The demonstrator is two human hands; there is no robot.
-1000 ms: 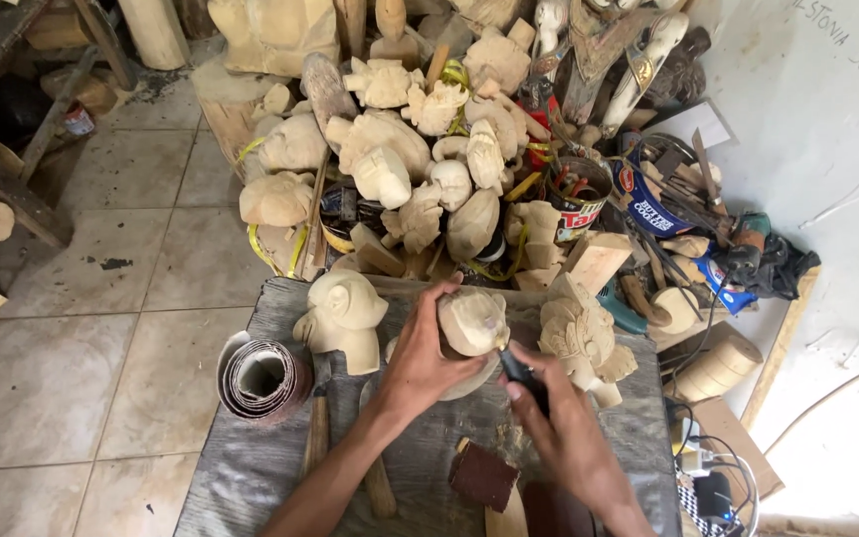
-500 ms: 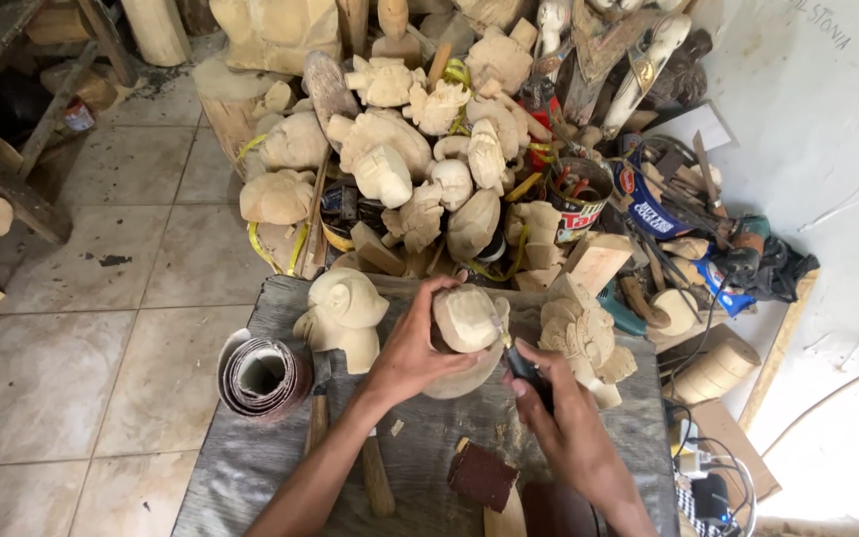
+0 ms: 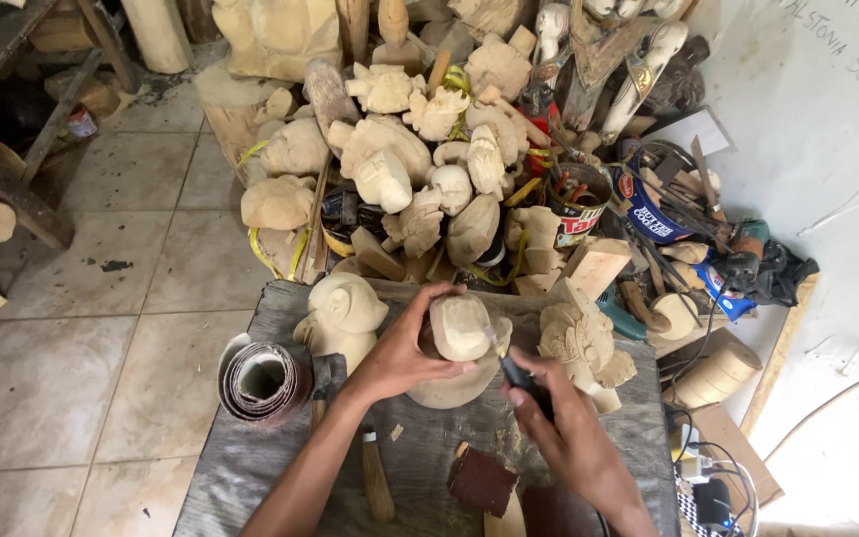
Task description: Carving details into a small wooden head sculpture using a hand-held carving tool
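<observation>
The left hand point(image 3: 400, 353) wraps tightly round the pale wooden carving point(image 3: 459, 333) on the near workbench point(image 3: 251, 467); the right hand point(image 3: 559, 428) grips a dark-handled knife point(image 3: 524, 376). Best brace firmly, taking shallow cuts.

Single head-worn camera is looking steeply down from above the person's own arms, facing forward over the grey workbench point(image 3: 251, 467) toward the pile of pale wood carvings point(image 3: 400, 169) on the tiled floor. Bench is sitting close at bottom, pile farther off at top; no second view sharing anything.
</observation>
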